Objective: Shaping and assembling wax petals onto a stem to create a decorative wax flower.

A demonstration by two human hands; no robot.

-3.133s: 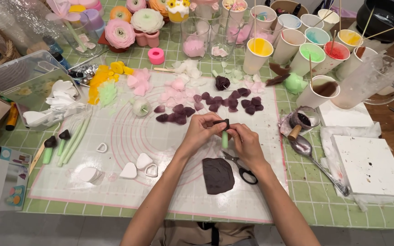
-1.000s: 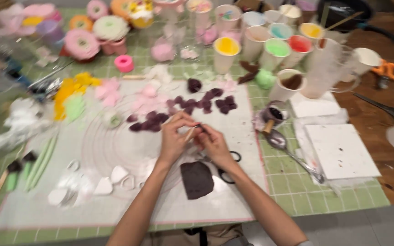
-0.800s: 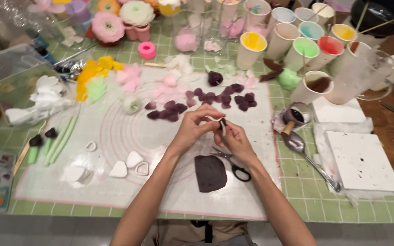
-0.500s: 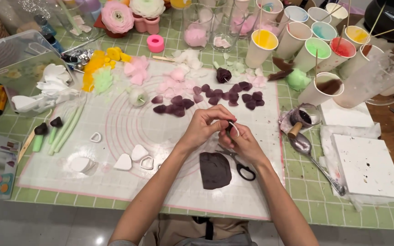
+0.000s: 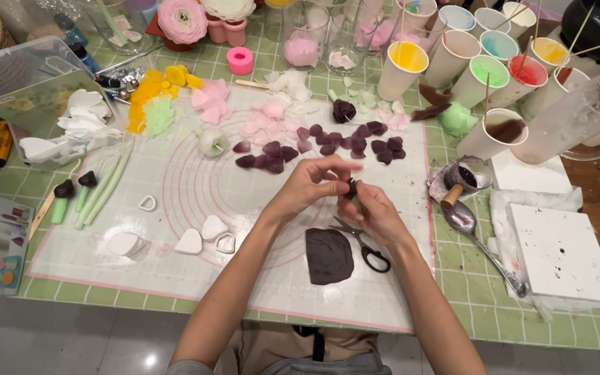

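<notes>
Over the mat (image 5: 175, 194), hands (image 5: 345, 198) pinch an upright dark bud (image 5: 351, 187)

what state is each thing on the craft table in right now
left hand: raised, fingertips pinching the dark bud
right hand: raised, gripping below the bud
dark bud: held between both hands, off the mat
flat dark clay piece: rolled out, lying on the mat
scissors: lying closed beside the clay piece
dark petals: loose, spread in a row on the mat
spoon: lying on the table
paper cups: upright, holding colours
</notes>
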